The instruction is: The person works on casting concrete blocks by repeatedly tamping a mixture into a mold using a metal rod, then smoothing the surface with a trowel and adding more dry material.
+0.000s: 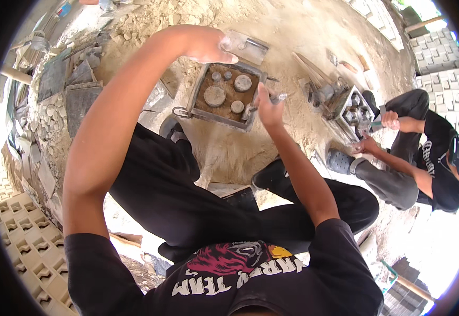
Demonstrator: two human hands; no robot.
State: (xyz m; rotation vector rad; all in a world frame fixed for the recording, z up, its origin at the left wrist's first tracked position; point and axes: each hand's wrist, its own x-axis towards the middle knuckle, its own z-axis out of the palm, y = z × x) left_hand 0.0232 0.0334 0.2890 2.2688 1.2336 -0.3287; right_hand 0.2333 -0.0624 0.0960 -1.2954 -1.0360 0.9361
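A square metal frame (190,100) packed with brown sand (227,95) lies on the ground in front of me. Several round grey discs of different sizes, the largest being a wide disc (215,96), are set in the sand. My left hand (206,45), dusted white at the fingertips, is over the frame's far edge; its thumb and fingers are apart. At the frame's right side, my right hand (270,110) is closed round a small metal hand tool (281,98). The tool's other end is by the frame's right edge, and its exact kind is unclear.
A flat grey plate (253,50) lies beyond the frame. On the right a co-worker (419,152) sits with both hands at a similar box (357,113). Dark slabs (82,100) and rubble lie left; pale patterned blocks (24,237) are stacked lower left.
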